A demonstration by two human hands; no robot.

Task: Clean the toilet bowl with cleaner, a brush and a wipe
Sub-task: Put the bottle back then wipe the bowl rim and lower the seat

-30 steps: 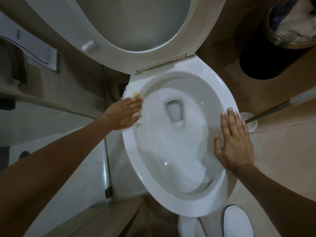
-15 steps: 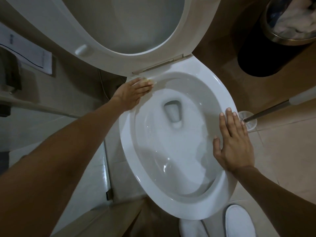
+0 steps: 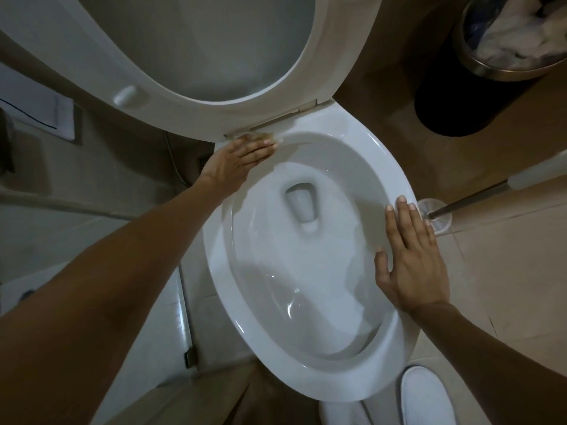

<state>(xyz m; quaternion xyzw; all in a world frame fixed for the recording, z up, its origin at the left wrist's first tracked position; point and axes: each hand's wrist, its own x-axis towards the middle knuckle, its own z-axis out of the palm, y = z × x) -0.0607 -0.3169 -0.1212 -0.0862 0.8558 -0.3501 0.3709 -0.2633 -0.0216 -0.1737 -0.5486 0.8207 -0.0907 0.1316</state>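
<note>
The white toilet bowl (image 3: 383,167) fills the middle of the view, its seat and lid (image 3: 196,53) raised. My left hand (image 3: 236,162) lies flat on the back left of the rim, just under the hinge, pressing a yellowish wipe (image 3: 265,137) that peeks out past the fingertips. My right hand (image 3: 412,259) rests flat on the right rim with fingers spread and nothing in it. The toilet brush (image 3: 469,201) stands in its clear holder (image 3: 437,216) on the floor just right of the bowl.
A black waste bin (image 3: 454,96) with a metal rim and white paper inside stands at the top right. A tiled wall and hose (image 3: 175,161) lie left of the bowl. My white shoes (image 3: 425,397) are at the bowl's front edge.
My left hand has slid the wipe along the left rim toward the back, reaching the hinge area. The right hand has stayed on the right rim.
</note>
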